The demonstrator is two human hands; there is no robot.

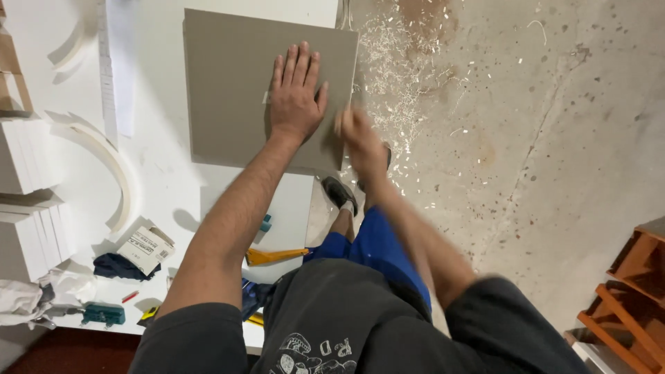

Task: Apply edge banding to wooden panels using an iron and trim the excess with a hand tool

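My left hand (296, 93) lies flat and open, fingers spread, pressing on the grey board (239, 83). The board sits at the far right corner of the white table (159, 166), its right edge along the table's edge. My right hand (360, 142) is at the board's near right corner, blurred; I cannot tell whether it grips anything. Wood shavings (395, 62) litter the floor (547, 138) beside that edge.

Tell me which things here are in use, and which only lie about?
In use:
grey board, under the flat left hand
right hand, blurred, at the board's edge

Lying about:
small box
yellow tool
white blocks
white arcs
shavings
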